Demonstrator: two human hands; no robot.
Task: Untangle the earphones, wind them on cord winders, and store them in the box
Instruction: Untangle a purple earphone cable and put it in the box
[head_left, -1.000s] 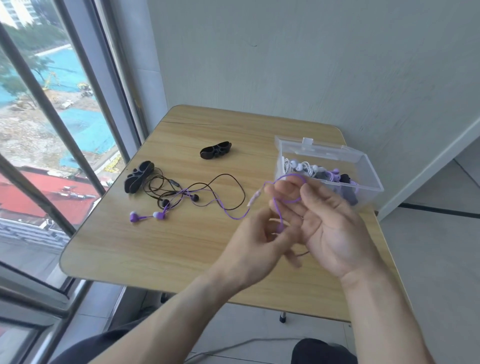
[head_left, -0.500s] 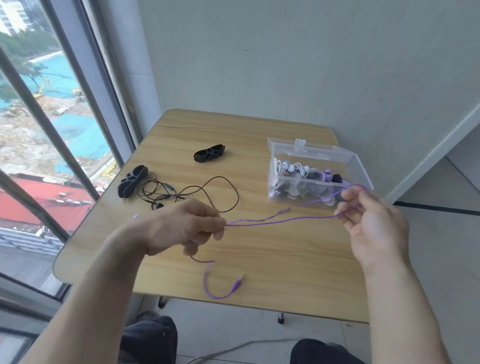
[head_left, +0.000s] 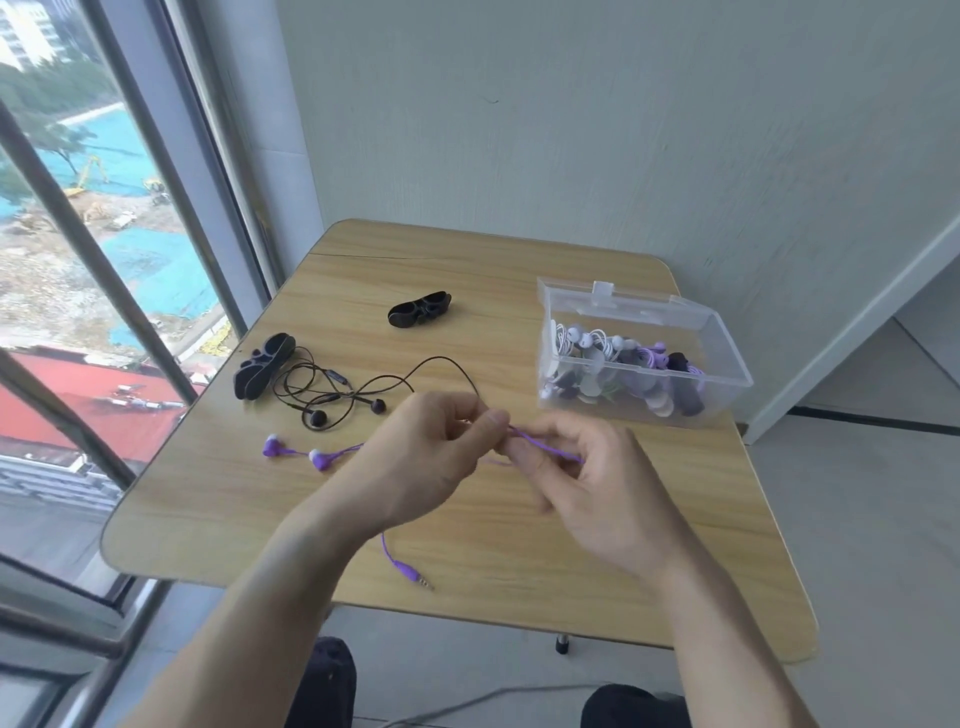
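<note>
Hands rejoined, purple cord pinched, running left-right

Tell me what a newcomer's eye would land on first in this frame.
Both hands meet over the middle of the wooden table: the left hand and right hand pinch a purple earphone cord between them. Its purple earbuds lie to the left, its plug near the front edge. A clear box of wound earphones stands at the right.
</note>
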